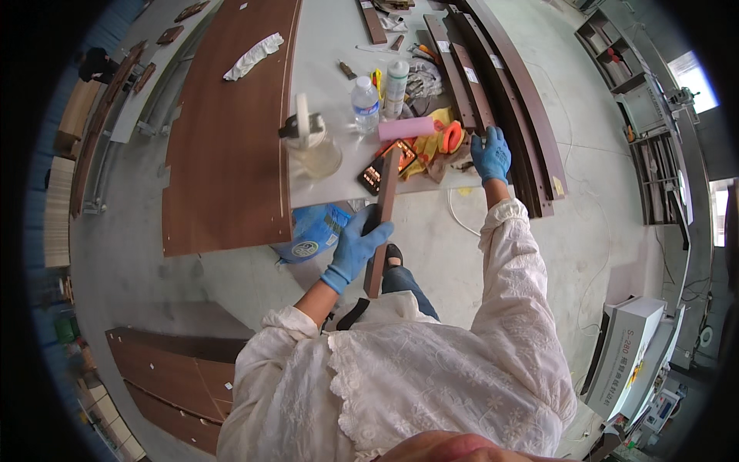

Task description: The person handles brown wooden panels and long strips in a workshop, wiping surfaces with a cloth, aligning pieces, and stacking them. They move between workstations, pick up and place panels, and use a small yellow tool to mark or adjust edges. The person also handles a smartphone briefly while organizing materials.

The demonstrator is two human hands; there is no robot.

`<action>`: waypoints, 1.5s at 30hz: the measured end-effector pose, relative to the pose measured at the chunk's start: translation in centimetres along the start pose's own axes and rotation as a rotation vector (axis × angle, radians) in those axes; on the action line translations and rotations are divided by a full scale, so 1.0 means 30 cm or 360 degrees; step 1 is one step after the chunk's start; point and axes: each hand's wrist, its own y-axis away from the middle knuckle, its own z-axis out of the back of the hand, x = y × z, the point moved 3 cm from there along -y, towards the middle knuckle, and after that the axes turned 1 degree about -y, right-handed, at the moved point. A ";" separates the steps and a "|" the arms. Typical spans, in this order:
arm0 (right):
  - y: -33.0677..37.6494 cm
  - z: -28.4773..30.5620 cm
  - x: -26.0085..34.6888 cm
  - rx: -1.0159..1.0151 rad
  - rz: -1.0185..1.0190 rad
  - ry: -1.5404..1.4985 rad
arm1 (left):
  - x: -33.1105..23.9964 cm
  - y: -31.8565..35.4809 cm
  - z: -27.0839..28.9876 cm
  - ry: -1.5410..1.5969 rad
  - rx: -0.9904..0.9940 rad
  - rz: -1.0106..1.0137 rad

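My left hand (356, 248), in a blue glove, grips a narrow dark brown wooden strip (383, 208) that points up and away from me, its far end over the table's front edge. My right hand (491, 154), also in a blue glove, reaches out to the near end of a short brown strip (468, 88) lying among several long dark strips (508, 92) on the right of the grey table (331, 38). Its fingers are spread and rest on the wood. Whether they grip it I cannot see.
A large brown panel (227, 131) covers the table's left. Near the middle stand a tape dispenser (308, 138), a water bottle (365, 104), a white tube (395, 86), a pink roll (406, 127), yellow-orange gloves (439, 142). A blue bag (315, 231) lies below; brown panels (173, 377) on the floor; machine (627, 354) at right.
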 end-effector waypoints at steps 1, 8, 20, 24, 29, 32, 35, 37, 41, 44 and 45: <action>-0.063 -0.026 -0.020 0.0076 -0.0058 0.0130 | -0.016 -0.054 -0.029 -0.0011 -0.0019 0.0042; -0.256 -0.183 -0.089 0.0411 -0.0411 0.0121 | -0.080 -0.478 -0.206 0.0047 0.0130 0.0103; -0.024 0.191 -0.162 -0.0093 -0.0721 -0.1837 | -0.129 -0.977 -0.397 -0.0076 -0.0046 0.0024; 0.107 0.344 -0.146 -0.0292 -0.0907 -0.1883 | -0.120 -1.155 -0.479 -0.0405 -0.0216 -0.0012; 0.168 0.416 -0.160 -0.0385 -0.0857 -0.1701 | -0.102 -1.314 -0.553 -0.0869 -0.0505 -0.0118; 0.187 0.353 -0.169 -0.0387 -0.0957 -0.1593 | -0.096 -1.371 -0.571 -0.0989 -0.0566 -0.0112; 0.154 0.240 -0.143 -0.0373 -0.0690 -0.1352 | -0.080 -1.416 -0.579 -0.1194 -0.0649 -0.0048; 0.079 0.129 -0.114 -0.0384 -0.0534 -0.1130 | -0.050 -1.448 -0.579 -0.0960 -0.0560 0.0081; -0.081 -0.045 -0.060 -0.0217 -0.0419 -0.0599 | -0.013 -1.491 -0.547 -0.0631 -0.0575 0.0064; -0.165 -0.094 -0.038 0.0011 -0.0183 -0.0603 | 0.006 -1.495 -0.493 -0.0352 -0.0654 0.0318; -0.183 -0.094 -0.031 0.0040 -0.0062 -0.0585 | 0.000 -1.496 -0.490 -0.0329 -0.0613 0.0249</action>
